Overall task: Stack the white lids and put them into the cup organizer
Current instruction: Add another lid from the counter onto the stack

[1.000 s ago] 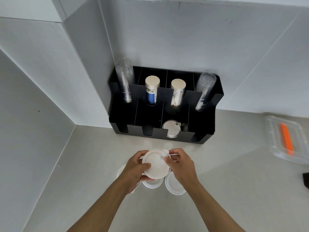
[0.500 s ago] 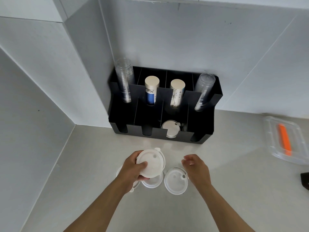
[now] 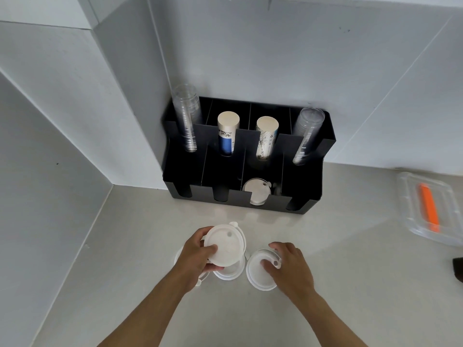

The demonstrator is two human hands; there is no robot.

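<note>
Lids (image 3: 225,246) in left hand (image 3: 198,259) show no readable writing.

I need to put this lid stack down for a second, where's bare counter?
Bare counter lies between the black organizer and the clear container, also left of the left hand toward the wall. It is crowded around the hands: loose lids lie under the held stack and the right hand.
</note>
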